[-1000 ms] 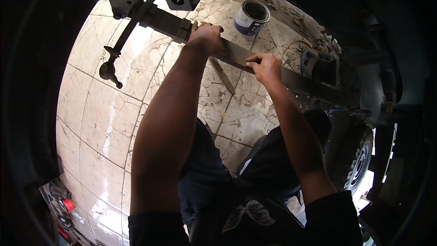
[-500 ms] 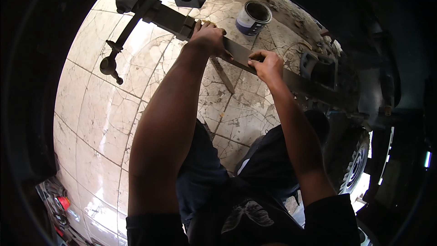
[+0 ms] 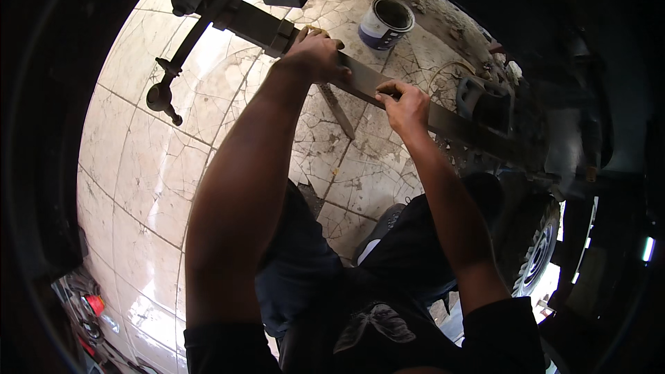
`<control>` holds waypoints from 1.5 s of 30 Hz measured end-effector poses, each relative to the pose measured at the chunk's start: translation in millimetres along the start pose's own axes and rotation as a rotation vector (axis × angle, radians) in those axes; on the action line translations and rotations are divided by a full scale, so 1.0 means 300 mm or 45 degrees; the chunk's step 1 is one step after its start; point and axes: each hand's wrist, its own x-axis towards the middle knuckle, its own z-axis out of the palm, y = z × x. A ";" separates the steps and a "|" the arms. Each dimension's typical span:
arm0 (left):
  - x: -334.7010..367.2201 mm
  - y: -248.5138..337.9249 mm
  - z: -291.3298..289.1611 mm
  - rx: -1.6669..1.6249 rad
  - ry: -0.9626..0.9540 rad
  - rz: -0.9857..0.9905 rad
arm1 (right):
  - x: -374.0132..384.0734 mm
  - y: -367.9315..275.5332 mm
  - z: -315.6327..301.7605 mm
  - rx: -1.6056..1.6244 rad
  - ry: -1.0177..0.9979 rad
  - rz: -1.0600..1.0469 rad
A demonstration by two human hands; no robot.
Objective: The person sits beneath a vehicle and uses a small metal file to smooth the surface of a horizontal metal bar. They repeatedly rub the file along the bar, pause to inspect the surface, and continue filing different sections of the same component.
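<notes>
One metal bar (image 3: 361,76) | left hand (image 3: 318,55) clamped over it | right hand (image 3: 409,106) on it, grip unclear

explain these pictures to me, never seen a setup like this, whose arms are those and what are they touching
These are a person's bare arms, seen from a fisheye camera worn on the head and looking down, so straight edges bend. The left hand lies over a long, flat metal bar; the right hand, half curled, is at the same bar further right. How firmly either grips it can't be told. Beneath is a cracked tiled floor, where an open white-and-blue can stands beyond the bar. A wheel shows at lower right.
</notes>
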 end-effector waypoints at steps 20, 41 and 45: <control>-0.029 0.002 -0.012 0.172 0.033 -0.010 | 0.104 -0.014 -0.009 -0.075 0.013 -0.019; 0.010 0.024 0.035 0.227 0.027 0.021 | 0.130 -0.011 0.017 -0.085 0.068 -0.048; 0.001 -0.029 0.018 0.119 0.084 0.065 | 0.120 0.010 0.003 -0.070 -0.029 -0.098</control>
